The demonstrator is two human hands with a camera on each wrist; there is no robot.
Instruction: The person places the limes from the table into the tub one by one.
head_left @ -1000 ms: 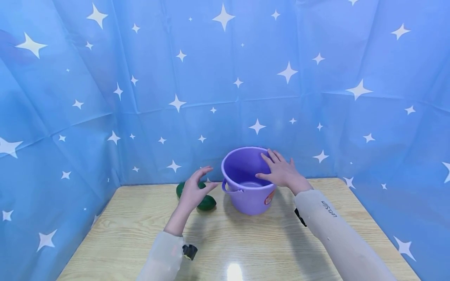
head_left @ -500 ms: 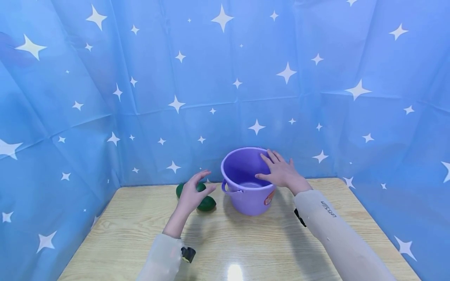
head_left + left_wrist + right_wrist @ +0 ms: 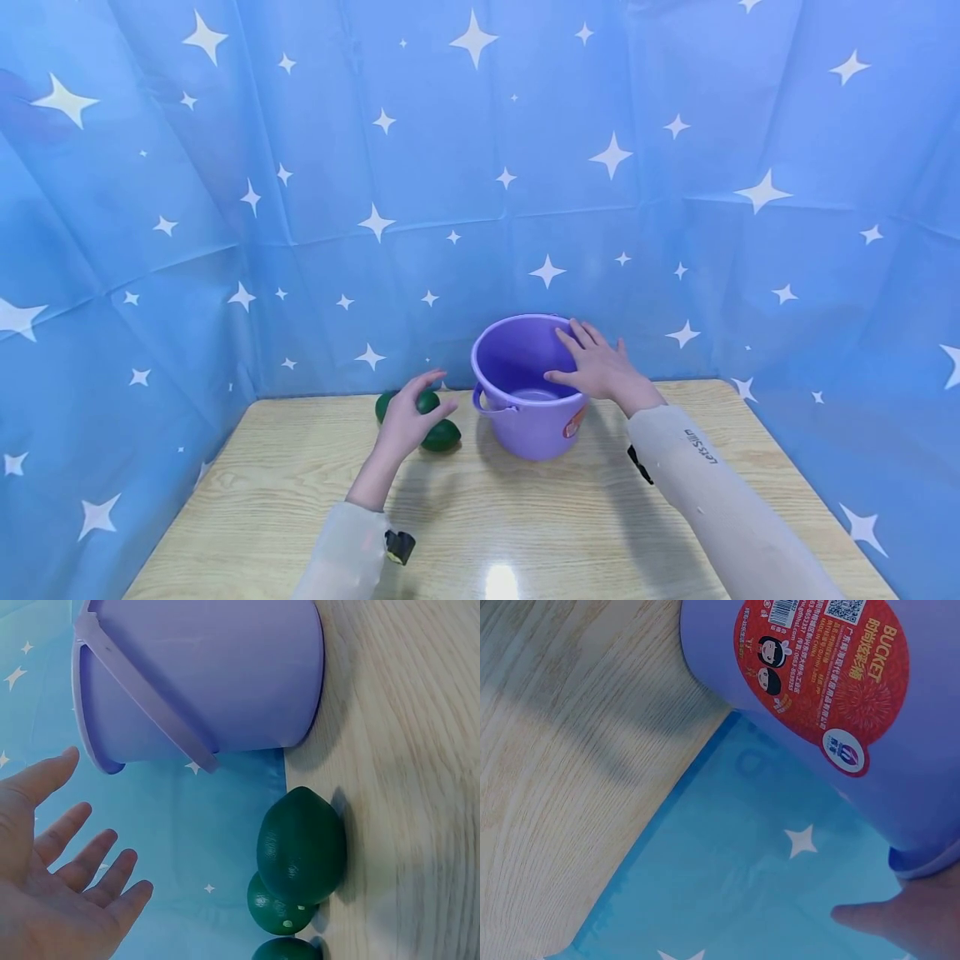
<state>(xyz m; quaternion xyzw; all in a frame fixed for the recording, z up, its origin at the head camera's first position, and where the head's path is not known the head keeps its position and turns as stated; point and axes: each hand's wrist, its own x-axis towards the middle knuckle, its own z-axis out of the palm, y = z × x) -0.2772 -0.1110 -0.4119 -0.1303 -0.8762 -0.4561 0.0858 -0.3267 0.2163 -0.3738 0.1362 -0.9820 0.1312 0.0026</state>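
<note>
A purple bucket (image 3: pixel 536 429) stands upright at the back of the table, its handle (image 3: pixel 150 697) hanging down on the left side. My right hand (image 3: pixel 600 367) rests at the bucket's right rim, fingers spread over the opening and fairly straight. In the right wrist view one finger (image 3: pixel 870 916) sticks out beside the rim. Left of the bucket lie several dark green, lime-shaped fruits; the nearest fruit (image 3: pixel 302 846) has a pointed tip. My left hand (image 3: pixel 405 421) hovers over these fruits with nothing in it, fingers apart. It partly hides them in the head view.
The wooden table (image 3: pixel 247 500) reaches back to a blue curtain (image 3: pixel 420 167) with white stars, which hangs behind and on both sides. A red printed label (image 3: pixel 825 667) is on the bucket's right side. Inside the bucket, the bare bottom shows.
My left hand has lowered slightly and drawn a little nearer to the fruits. The right hand and the bucket have stayed in place.
</note>
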